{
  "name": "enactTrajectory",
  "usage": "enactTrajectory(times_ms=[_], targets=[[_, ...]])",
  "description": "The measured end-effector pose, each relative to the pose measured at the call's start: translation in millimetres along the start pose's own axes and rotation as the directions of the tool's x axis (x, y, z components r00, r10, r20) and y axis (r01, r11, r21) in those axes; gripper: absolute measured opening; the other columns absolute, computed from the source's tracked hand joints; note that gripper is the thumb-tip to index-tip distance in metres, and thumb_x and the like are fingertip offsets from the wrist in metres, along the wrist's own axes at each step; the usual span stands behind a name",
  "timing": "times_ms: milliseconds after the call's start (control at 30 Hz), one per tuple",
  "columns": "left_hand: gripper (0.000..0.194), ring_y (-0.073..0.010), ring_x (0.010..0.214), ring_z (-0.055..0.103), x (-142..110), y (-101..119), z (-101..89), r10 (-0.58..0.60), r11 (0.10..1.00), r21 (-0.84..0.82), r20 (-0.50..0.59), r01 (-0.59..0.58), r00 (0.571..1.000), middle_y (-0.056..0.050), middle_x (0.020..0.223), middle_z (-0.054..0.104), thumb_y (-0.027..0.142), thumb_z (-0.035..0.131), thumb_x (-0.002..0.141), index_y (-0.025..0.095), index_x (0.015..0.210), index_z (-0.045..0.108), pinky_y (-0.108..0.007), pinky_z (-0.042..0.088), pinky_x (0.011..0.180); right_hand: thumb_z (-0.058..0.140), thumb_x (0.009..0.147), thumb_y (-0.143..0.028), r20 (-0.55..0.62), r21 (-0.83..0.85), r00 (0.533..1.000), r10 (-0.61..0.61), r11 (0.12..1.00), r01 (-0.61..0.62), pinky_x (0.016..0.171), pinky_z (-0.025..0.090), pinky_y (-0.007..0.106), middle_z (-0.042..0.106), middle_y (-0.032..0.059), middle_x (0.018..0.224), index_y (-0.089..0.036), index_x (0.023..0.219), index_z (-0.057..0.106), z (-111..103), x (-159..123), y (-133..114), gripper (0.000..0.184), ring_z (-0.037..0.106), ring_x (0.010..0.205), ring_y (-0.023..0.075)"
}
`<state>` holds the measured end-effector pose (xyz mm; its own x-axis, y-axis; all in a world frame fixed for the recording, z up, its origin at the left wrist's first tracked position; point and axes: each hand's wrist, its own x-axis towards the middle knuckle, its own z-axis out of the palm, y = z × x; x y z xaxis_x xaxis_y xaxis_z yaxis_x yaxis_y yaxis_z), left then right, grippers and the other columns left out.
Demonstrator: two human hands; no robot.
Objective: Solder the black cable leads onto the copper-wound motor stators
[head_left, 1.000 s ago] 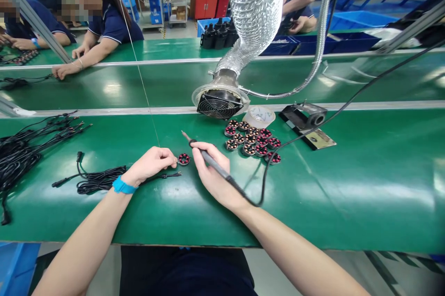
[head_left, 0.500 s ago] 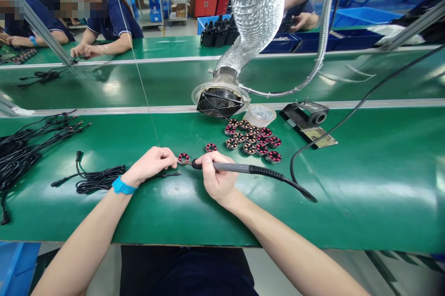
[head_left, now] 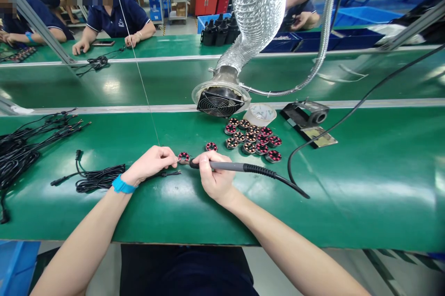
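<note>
My left hand [head_left: 158, 159] is closed in a pinch on a thin solder wire [head_left: 148, 101] that hangs down from above. Its fingertips are beside a small round part [head_left: 183, 157] with a ring of red spots. In my right hand [head_left: 216, 175] is a grey soldering iron [head_left: 227, 166], held like a pen. The iron's tip points left at the lower edge of that round part; whether it touches is too small to tell. A second red-spotted round part [head_left: 211, 147] lies just beyond my right hand. A coiled black cable [head_left: 100, 179] reaches under my left wrist.
Above the bench hangs a fume duct with a fan [head_left: 219, 103]. Several round parts [head_left: 250, 137], a tape roll [head_left: 260, 114] and an iron stand [head_left: 306, 115] are to the right. Black cables [head_left: 17, 161] pile at left. Co-workers [head_left: 116, 20] sit across the green bench [head_left: 365, 171].
My right hand and the soldering iron have shifted slightly left, toward the round part. My left hand stays put. Across the bench, a co-worker's hands have moved apart, and a cable lies before them.
</note>
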<state>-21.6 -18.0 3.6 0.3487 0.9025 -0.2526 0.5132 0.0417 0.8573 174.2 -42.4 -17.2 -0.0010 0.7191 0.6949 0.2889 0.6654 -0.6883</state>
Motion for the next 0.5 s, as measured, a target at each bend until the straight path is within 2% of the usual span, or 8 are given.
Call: enactTrajectory(times_ms=[167,367,500], targets=[[0.027,-0.0138,0.064,0.05,0.1,0.7,0.2,-0.004,1.0,0.001,0.0,0.004,1.0,-0.004,0.079,0.066,0.035,0.056,0.079,0.016,0.064,0.068,-0.025,0.04,0.059,0.048,0.093,-0.022,-0.001,-0.008,1.0,0.026,1.0,-0.026,0.055,0.052,0.029,0.068,0.0008,0.063,-0.021,0.07,0.064,-1.0,0.1,-1.2,0.028,0.063,0.054,0.0148],[0.027,-0.013,0.063,0.049,-1.4,2.5,0.0,-0.01,1.0,-0.004,0.005,0.01,1.0,-0.004,0.081,0.066,0.035,0.056,0.079,0.016,0.064,0.068,-0.025,0.039,0.06,0.048,0.094,-0.023,-0.085,0.002,0.994,0.063,0.998,-0.063,0.057,0.051,0.029,0.068,0.0011,0.063,-0.021,0.071,0.065,-1.9,0.6,0.6,0.028,0.064,0.056,0.0155],[0.027,-0.013,0.062,0.049,-1.7,3.2,0.3,-0.012,1.0,0.012,-0.001,0.012,1.0,-0.004,0.082,0.066,0.035,0.056,0.079,0.015,0.064,0.068,-0.026,0.039,0.059,0.047,0.094,-0.024,-0.078,0.0,0.994,0.08,0.997,-0.08,0.057,0.051,0.03,0.067,0.0013,0.062,-0.021,0.071,0.065,-1.2,0.9,2.0,0.029,0.064,0.057,0.0163]])
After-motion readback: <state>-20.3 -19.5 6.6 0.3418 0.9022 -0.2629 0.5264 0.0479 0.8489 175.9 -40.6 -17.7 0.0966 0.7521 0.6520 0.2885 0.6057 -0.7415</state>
